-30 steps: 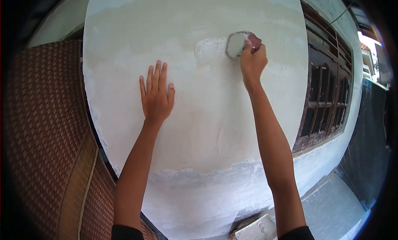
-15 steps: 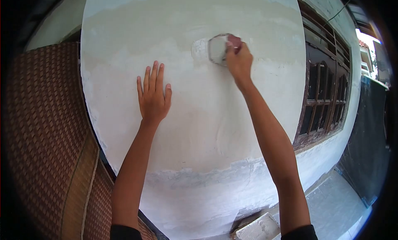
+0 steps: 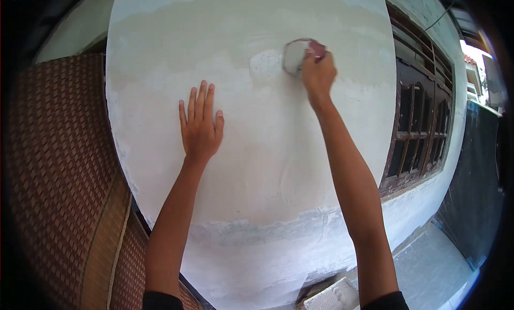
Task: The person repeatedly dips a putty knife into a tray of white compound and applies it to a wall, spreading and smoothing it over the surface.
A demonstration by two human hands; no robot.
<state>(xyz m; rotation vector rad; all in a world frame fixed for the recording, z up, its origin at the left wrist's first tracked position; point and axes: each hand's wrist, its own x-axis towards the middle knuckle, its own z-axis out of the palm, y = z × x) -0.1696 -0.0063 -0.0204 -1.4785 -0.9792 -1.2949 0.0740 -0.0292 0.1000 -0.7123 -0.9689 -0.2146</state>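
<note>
My left hand (image 3: 201,130) lies flat against the pale wall (image 3: 257,165), its fingers spread and pointing up. Higher and to the right, my right hand (image 3: 319,74) is closed on a flat plate-like tool (image 3: 293,57) with a dark red part at my fingers. The tool is blurred by motion and its face is against or very close to the wall. A whitish patch (image 3: 266,64) shows on the wall just left of the tool.
A woven brown panel (image 3: 59,165) stands along the left. To the right is a dark wooden window (image 3: 420,117) with bars. Low down, a whitish tray (image 3: 333,297) sits near the wall's foot, and a dark panel (image 3: 474,176) stands at the far right.
My right hand and the tool have moved to the right and slightly up, showing more of the whitish patch. My left hand keeps its place on the wall; the view has shifted slightly.
</note>
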